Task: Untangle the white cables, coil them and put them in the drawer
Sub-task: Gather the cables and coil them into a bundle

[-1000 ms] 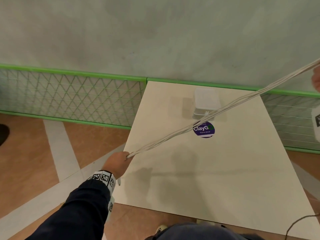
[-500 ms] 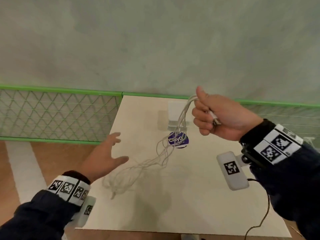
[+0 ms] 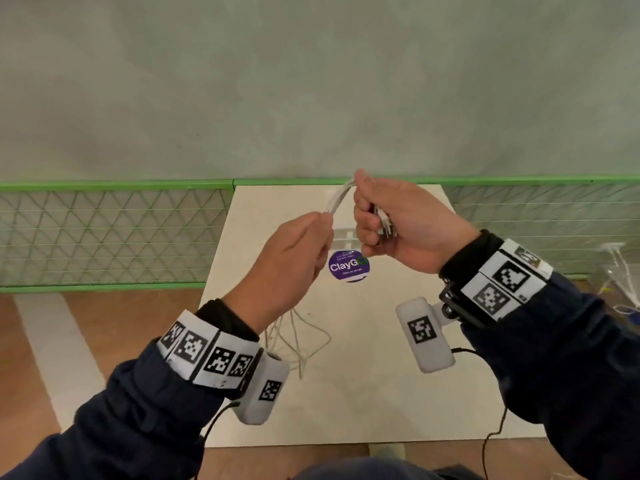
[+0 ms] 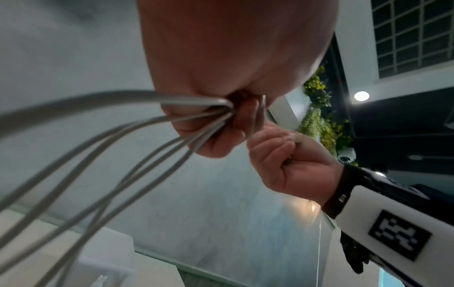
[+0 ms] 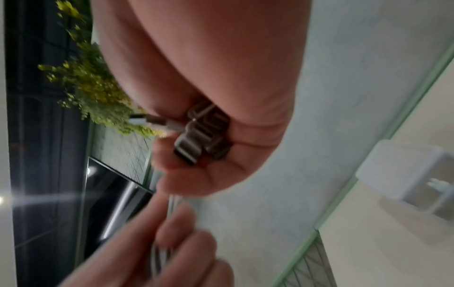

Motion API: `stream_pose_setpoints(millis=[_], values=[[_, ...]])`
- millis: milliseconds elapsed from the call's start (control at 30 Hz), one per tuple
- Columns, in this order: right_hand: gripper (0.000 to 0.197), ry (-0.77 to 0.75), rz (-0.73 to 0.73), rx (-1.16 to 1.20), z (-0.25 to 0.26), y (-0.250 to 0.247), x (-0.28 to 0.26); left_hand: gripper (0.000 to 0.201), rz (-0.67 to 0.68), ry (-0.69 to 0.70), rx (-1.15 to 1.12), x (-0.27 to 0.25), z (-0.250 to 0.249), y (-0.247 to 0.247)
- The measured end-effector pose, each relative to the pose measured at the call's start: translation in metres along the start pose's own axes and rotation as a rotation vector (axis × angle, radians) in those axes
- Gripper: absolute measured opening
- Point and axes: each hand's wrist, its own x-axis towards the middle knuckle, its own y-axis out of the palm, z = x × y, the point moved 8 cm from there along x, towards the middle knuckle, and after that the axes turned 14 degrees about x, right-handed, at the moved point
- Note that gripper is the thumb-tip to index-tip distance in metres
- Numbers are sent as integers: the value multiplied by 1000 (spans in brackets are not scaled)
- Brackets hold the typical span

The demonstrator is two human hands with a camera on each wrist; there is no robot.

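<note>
Both hands are raised above the cream table (image 3: 381,375) and hold one bundle of white cables (image 3: 337,197). My right hand (image 3: 367,216) grips the bundle's plug end in a fist; several metal plugs (image 5: 196,136) stick out of the palm. My left hand (image 3: 320,226) pinches the same strands just left of it, where they bend over (image 4: 216,103). Below the left hand the loose cable lengths (image 3: 298,337) hang down and spread on the table. A small white drawer box (image 5: 407,172) stands at the table's far edge, mostly hidden behind my hands in the head view.
A round purple sticker (image 3: 348,266) lies on the table under my hands. A green-framed mesh fence (image 3: 110,233) runs behind the table against a grey wall. At the far right more white cables (image 3: 620,271) lie beyond the table edge.
The taut bundle went slack as my right hand brought the plug end in over the table. My left hand let go, opened, then rose and pinched the strands beside the right hand.
</note>
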Motion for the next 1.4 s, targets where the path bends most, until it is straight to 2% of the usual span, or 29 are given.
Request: stream_pose_setpoints(millis=[67, 167, 233, 367, 467, 533, 600, 800, 867, 933, 1033, 1100, 1167, 1233, 1266, 1333, 1400], values=[[35, 15, -63, 46, -18, -4, 2, 42, -52, 55, 177, 2, -3, 8], [44, 85, -72, 47, -43, -8, 3, 39, -106, 117, 362, 5, -4, 22], [46, 143, -66, 95, -53, -16, 4, 33, -78, 157, 500, 7, -3, 37], [29, 140, -92, 131, -58, -43, 13, 23, 24, 203, 697, 14, 7, 63], [32, 43, -252, 275, -48, -78, 25, 32, 116, 190, 708, 23, 21, 73], [34, -26, -393, 471, -38, -106, 29, 38, 189, 142, 647, 25, 36, 77], [41, -97, -464, 607, -29, -128, 30, 44, 225, 89, 548, 27, 51, 80], [53, -177, -450, 924, -8, -166, 32, 62, 283, -4, 445, 33, 77, 86], [53, -172, -439, 1071, 2, -188, 29, 65, 289, -17, 443, 30, 83, 84], [49, -167, -373, 1089, 14, -205, 25, 65, 284, -60, 413, 29, 91, 78], [44, -144, -364, 853, 22, -216, 21, 63, 256, -88, 400, 35, 98, 62], [43, -112, -445, 464, 21, -218, 21, 65, 216, -29, 497, 43, 88, 47], [44, -45, -490, -90, 15, -215, 26, 62, 156, 54, 597, 52, 66, 30], [50, 45, -349, -529, -7, -196, 37, 58, 89, 132, 667, 62, 37, 15], [51, 95, -238, -642, -24, -183, 41, 58, 51, 170, 703, 68, 22, 9], [49, 182, -30, -718, -59, -158, 43, 58, -33, 230, 760, 81, -5, -1], [37, 241, 202, -584, -89, -125, 38, 59, -114, 284, 788, 94, -24, -9]])
